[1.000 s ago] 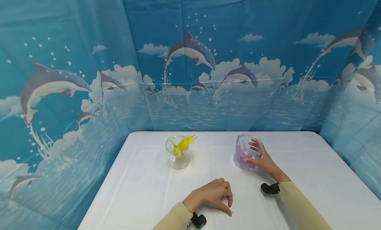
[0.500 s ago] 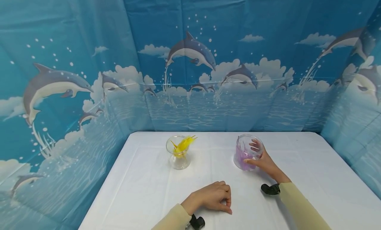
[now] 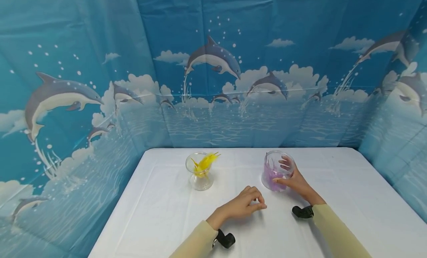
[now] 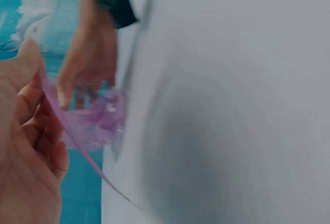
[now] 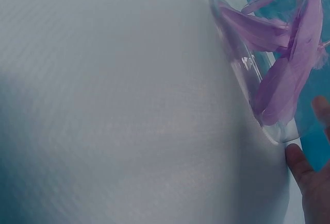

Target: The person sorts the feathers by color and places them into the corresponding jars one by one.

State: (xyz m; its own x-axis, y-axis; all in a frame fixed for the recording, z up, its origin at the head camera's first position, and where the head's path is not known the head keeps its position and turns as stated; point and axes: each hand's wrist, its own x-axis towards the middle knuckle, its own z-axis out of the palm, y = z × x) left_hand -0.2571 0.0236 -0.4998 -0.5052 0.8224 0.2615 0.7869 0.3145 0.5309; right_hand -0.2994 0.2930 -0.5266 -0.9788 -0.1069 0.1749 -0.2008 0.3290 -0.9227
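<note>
My left hand (image 3: pixel 241 204) is above the middle of the table, its thumb and fingertips together. In the left wrist view it pinches a thin purple feather (image 4: pixel 77 137) by one end, and the feather slants downward. My right hand (image 3: pixel 295 180) grips the right side of a clear glass jar (image 3: pixel 265 182), thumb in front and fingers behind. Several purple feathers (image 5: pixel 286 74) lie inside that jar. From the head view, the pinched feather is too faint to make out.
On the left stands a clear glass vase (image 3: pixel 201 184) with a flared rim and yellow feathers (image 3: pixel 204 163) in it. A white cloth covers the table (image 3: pixel 150 213). A blue dolphin-print curtain (image 3: pixel 213 121) hangs behind and at the sides.
The left hand brought its thumb and fingertips together low over the table, then rose and moved forward, toward the jar. The right hand and the jar have stayed put.
</note>
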